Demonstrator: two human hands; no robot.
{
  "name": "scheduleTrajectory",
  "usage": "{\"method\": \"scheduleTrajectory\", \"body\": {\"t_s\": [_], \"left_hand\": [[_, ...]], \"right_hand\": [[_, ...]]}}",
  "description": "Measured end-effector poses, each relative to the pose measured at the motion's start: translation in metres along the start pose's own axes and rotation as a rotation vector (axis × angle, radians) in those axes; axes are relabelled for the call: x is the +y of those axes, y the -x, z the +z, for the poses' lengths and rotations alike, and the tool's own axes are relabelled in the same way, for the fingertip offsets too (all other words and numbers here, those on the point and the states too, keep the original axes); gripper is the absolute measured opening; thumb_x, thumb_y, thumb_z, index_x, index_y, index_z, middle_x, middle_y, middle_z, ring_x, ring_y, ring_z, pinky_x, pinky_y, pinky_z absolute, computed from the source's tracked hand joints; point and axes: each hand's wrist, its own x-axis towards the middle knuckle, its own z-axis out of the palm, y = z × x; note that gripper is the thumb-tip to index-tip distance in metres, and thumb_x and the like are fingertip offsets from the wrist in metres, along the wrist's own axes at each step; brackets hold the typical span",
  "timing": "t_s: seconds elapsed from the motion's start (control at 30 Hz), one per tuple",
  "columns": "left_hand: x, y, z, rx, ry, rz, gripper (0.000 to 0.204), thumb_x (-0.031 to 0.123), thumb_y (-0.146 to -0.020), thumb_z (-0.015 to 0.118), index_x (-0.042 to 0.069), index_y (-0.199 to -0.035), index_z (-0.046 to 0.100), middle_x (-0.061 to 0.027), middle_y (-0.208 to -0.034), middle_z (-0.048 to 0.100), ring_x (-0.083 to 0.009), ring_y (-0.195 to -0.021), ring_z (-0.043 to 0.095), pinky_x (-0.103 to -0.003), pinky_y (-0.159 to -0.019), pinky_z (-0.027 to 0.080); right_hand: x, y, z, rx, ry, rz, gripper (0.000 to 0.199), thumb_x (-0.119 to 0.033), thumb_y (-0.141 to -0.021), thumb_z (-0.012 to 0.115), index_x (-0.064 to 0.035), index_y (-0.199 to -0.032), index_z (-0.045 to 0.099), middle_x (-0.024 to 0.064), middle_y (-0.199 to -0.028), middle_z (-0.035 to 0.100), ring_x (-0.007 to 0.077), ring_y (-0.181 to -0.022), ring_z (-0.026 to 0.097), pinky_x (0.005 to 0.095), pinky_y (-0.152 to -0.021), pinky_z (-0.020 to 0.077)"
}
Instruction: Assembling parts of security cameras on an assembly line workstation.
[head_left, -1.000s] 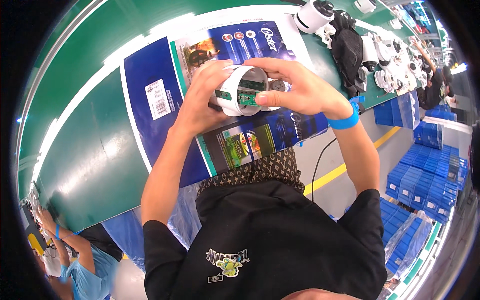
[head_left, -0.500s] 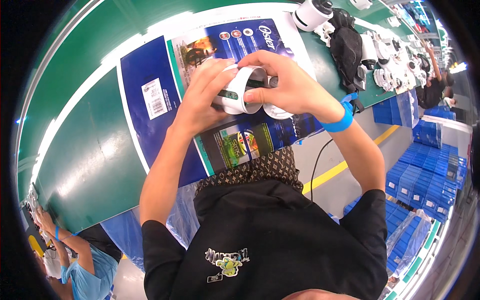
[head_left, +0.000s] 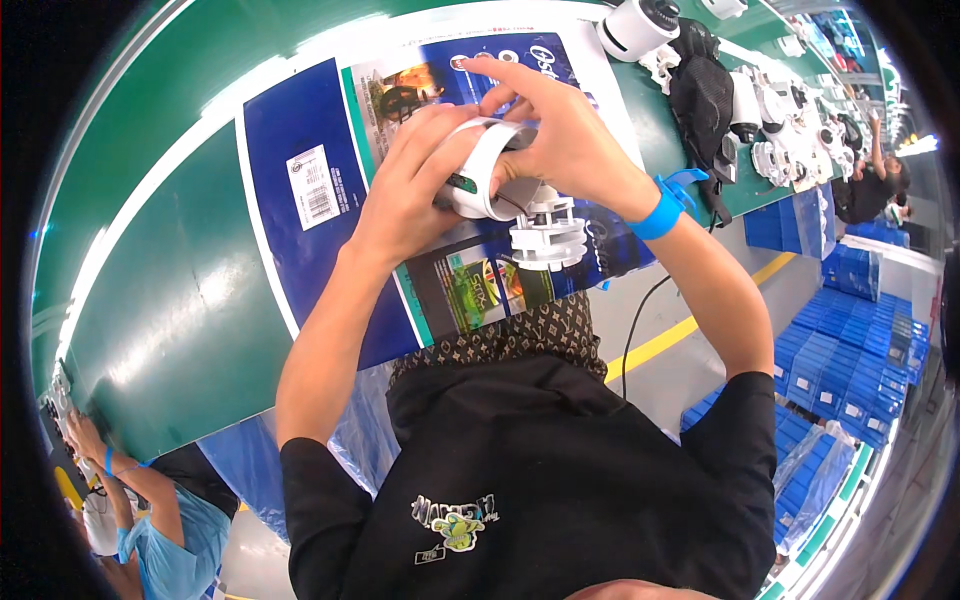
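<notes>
A white, cylindrical plastic housing is held tilted near the upper centre of the frame, above a glossy blue printed sheet on the green tabletop. The left hand has its fingers curled around the housing's left side, gripping it. The right hand has changed most: half a second ago its fingers lay along the upper rim, but now the index finger is lifted away and extended, while the thumb stays at the opening. The left hand therefore probably bears most of the hold. A white plastic part with stacked discs, partly hidden then, now shows clearly below the right hand; whether it joins the housing, I cannot tell.
</notes>
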Motion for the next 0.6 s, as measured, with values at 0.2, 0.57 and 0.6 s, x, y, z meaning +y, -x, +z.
{"method": "scheduleTrajectory", "body": {"t_s": [0.2,0.57,0.6], "left_hand": [[-0.005,0.007,-0.002,0.062,-0.011,-0.111,0.095,0.002,-0.041,0.087,0.01,-0.127,0.047,-0.0142,-0.129,0.053,-0.0362,-0.119,0.05,-0.046,-0.1,0.042],[-0.006,0.002,0.001,0.004,-0.154,0.0,0.099,0.007,-0.044,0.09,0.011,-0.131,0.042,-0.017,-0.128,0.053,-0.037,-0.118,0.05,-0.045,-0.101,0.04],[-0.006,0.004,0.0,-0.009,-0.162,0.003,0.099,0.008,-0.044,0.089,0.01,-0.13,0.04,-0.0161,-0.129,0.051,-0.0367,-0.119,0.049,-0.046,-0.101,0.039]], "right_hand": [[-0.002,0.003,0.007,0.114,0.016,-0.047,0.069,-0.018,-0.074,0.078,-0.0081,-0.135,0.048,0.0091,-0.119,0.06,0.0196,-0.104,0.058,0.0294,-0.089,0.0468],[0.01,0.126,0.097,0.791,-0.468,0.472,0.087,-0.025,-0.068,0.084,-0.0009,-0.136,0.037,0.0129,-0.126,0.049,0.023,-0.115,0.049,0.0331,-0.084,0.0459],[0.004,0.117,0.099,0.805,-0.339,0.512,0.083,-0.026,-0.066,0.084,0.0001,-0.132,0.042,0.013,-0.119,0.051,0.0216,-0.109,0.052,0.031,-0.081,0.0464]]}}
